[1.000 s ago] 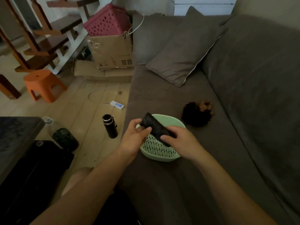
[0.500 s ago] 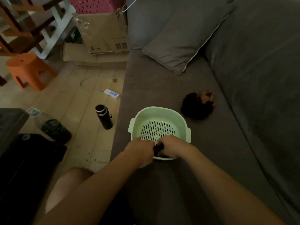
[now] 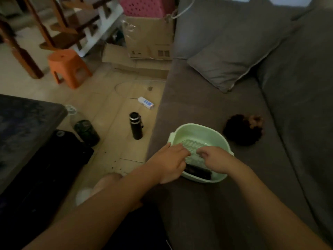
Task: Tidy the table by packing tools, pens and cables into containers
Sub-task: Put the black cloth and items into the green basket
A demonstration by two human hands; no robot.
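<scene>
Already packed: a dark pouch [image 3: 198, 171] is lying inside the basket [image 3: 199, 126], against its near wall.
Pouch axis: it is running left to right across the person, its left end disappearing under the left hand [image 3: 168, 160] and its right end stopping just beside the right wrist.
Left hand: it is reaching in over the basket's left rim, fingers stretched fairly straight and close together above the perforated bottom. Whether the palm is touching the pouch is hidden.
Right hand [image 3: 213, 160]: it is hanging over the basket's middle with fingers loosely curled downward and nothing showing in them. Blur is hiding the fingertips.
Pouch from hands: it is sitting nearer the person than both sets of fingertips, between the two wrists, so neither hand appears to be gripping it.
Basket: it is sitting on the sofa [image 3: 207, 105] seat, near the front edge.
Table [image 3: 27, 120]: it is lying well apart to the left, on the left hand's side.
Judgement: this item is looking finished. Any next item is probably waiting on the table, and the left hand is sitting nearer to it. Both hands are needing to lift clear of the rim before swinging left.
</scene>
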